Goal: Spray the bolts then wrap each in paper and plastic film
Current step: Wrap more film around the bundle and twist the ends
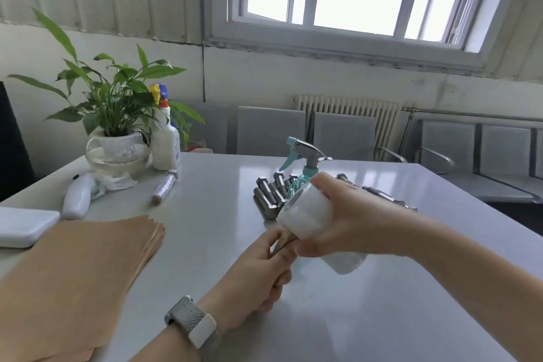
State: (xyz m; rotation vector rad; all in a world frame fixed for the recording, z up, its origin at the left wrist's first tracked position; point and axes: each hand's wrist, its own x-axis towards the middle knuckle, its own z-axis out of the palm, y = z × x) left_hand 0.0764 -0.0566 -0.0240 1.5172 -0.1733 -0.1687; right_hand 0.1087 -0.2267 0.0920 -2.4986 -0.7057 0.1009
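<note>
My left hand (pixel 261 270) curls its fingers (pixel 277 239) round a paper-wrapped bolt (pixel 283 245), held above the worktop (pixel 223 214). My right hand (pixel 343 214) grips the roll of plastic film (pixel 305 216) against the bolt's upper end. Behind lie the bare bolts (pixel 269 192) by the teal spray bottle (pixel 304 164). A finished wrapped bolt (pixel 165 186) rests farther left; brown paper sheets (pixel 82 270) are stacked near me. I can read no writing on any label.

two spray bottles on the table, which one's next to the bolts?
The clear teal-tinted spray bottle with the silver trigger, standing against the bolt pile. The white bottle with the yellow-blue nozzle stands far left beside the plant.
</note>
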